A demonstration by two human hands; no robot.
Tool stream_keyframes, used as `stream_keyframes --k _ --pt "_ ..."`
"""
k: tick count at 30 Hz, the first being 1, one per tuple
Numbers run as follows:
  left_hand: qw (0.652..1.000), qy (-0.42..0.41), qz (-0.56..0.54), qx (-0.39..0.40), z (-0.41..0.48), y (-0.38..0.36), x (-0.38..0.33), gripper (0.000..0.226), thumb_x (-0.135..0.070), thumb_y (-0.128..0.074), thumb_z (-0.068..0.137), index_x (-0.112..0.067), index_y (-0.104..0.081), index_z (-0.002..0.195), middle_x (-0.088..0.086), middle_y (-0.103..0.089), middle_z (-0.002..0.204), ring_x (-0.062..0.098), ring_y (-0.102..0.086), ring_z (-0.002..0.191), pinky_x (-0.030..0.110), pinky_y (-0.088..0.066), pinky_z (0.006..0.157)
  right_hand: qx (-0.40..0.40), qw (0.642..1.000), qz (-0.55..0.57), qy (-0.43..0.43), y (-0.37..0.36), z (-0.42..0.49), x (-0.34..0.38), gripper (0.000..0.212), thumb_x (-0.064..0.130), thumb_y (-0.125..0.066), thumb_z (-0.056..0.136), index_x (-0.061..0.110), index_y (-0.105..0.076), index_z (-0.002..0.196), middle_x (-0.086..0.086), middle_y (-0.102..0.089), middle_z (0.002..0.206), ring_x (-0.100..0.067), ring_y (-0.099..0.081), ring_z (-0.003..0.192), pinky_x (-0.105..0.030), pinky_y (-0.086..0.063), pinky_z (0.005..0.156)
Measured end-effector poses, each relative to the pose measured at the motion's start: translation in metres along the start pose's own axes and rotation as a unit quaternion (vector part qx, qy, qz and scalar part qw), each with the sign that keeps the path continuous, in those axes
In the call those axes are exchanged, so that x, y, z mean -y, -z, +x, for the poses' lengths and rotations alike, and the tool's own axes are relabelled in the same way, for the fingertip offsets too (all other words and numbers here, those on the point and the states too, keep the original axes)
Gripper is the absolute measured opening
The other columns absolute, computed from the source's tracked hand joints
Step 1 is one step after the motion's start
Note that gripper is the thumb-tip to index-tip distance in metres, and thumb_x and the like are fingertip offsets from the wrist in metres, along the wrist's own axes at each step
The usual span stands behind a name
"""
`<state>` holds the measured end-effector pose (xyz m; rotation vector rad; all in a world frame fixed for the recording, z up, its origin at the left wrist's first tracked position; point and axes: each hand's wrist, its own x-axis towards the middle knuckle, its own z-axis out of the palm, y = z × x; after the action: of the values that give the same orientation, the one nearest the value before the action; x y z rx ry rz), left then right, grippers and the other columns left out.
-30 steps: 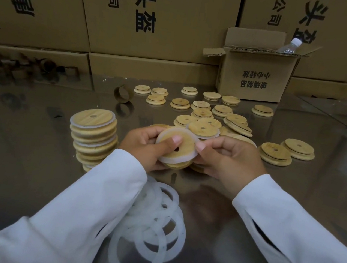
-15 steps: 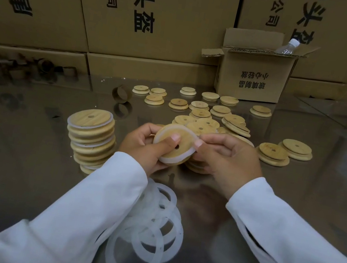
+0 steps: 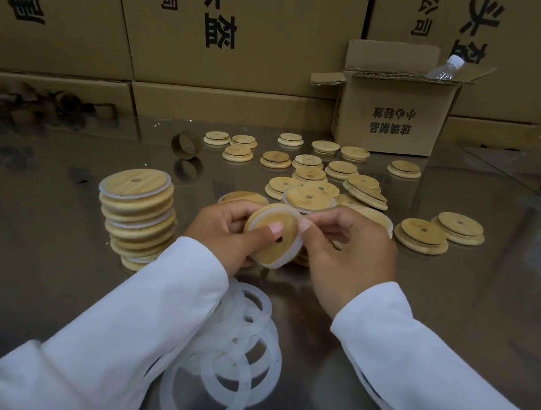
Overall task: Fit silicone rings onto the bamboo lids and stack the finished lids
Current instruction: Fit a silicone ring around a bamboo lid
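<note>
Two hands meet on one bamboo lid [image 3: 272, 240] at the centre of the head view, its face tilted toward the camera. The left hand [image 3: 222, 233] holds it in a closed grip, thumb across the face. The right hand [image 3: 348, 262] pinches the silicone ring [image 3: 293, 252] at the lid's upper right edge. The finished stack [image 3: 136, 213] stands on the tabletop [image 3: 23, 273] just left of the left hand, so that hand looks nearer for stacking.

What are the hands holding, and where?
A bamboo lid with a white ring. Left hand grips its left edge, thumb on the face; right hand pinches the upper right rim.
</note>
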<state>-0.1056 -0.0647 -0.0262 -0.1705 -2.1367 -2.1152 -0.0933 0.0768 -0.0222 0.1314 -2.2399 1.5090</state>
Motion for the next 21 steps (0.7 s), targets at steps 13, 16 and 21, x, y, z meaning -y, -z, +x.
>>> stream_keyframes --k 13,16,21 --pt "0.992 0.024 -0.105 0.068 0.001 0.001 -0.003 0.030 -0.018 -0.065 0.062 -0.011 -0.066 0.092 0.006 -0.072 0.083 0.019 -0.069 0.081 0.033 -0.059 0.070 0.013 0.994 0.077 -0.072 0.001 0.008 0.006 0.020 0.013 -0.059 0.087 0.023 -0.058 0.070 0.010 -0.059 0.079 -0.021 -0.062 0.087 -0.042 -0.054 0.081" --pt "0.993 0.015 -0.105 0.056 0.000 0.002 -0.003 0.029 -0.019 -0.065 0.063 -0.013 -0.067 0.091 0.004 -0.073 0.081 0.019 -0.069 0.080 0.033 -0.059 0.069 0.037 0.998 0.040 -0.027 0.006 0.007 0.009 0.018 0.016 -0.060 0.087 0.026 -0.060 0.072 0.013 -0.061 0.077 -0.008 -0.059 0.080 -0.024 -0.048 0.072" --pt "0.999 -0.029 -0.019 0.017 -0.002 0.000 -0.003 0.011 -0.014 -0.069 0.075 -0.024 -0.068 0.080 0.000 -0.073 0.077 0.019 -0.070 0.078 0.034 -0.059 0.069 0.026 0.999 -0.011 0.029 0.011 0.004 0.005 0.009 0.021 -0.064 0.084 0.027 -0.062 0.079 0.017 -0.062 0.077 0.000 -0.058 0.077 -0.008 -0.044 0.066"
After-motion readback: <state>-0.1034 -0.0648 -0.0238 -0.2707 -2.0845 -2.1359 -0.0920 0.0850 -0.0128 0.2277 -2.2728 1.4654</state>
